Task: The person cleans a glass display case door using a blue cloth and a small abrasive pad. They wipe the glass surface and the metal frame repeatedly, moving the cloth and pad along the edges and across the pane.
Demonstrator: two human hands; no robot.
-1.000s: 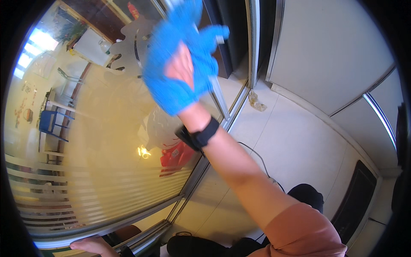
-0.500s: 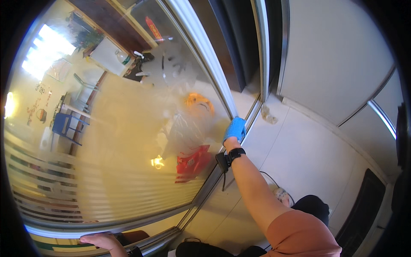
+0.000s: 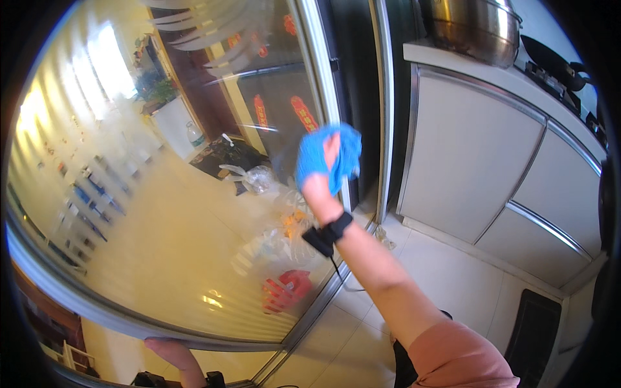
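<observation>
A blue cloth (image 3: 349,150) is bunched in my right hand (image 3: 317,187), which is closed on it. Its folds cover most of the fingers. I hold it up against the glass door (image 3: 187,213), close to the upright metal frame (image 3: 325,71). A black band with a small box (image 3: 326,234) is strapped round my right wrist. At the lower left, my left hand (image 3: 169,352) is closed on the door's outer frame edge; part of its fingers is hidden there. Whitish streaks and stripes show across the pane.
Behind the glass lie a red bag (image 3: 286,291) and clear plastic bags (image 3: 259,178) on the floor. To the right stand white cabinets (image 3: 469,149) with a steel pot (image 3: 475,29) and a black pan (image 3: 550,59) on top. A dark mat (image 3: 533,336) lies on the tiles.
My right hand has gone from low on the frame up to the middle of the pane's edge with the cloth. The view has tilted up, bringing in the counter. My left hand stays at the frame.
</observation>
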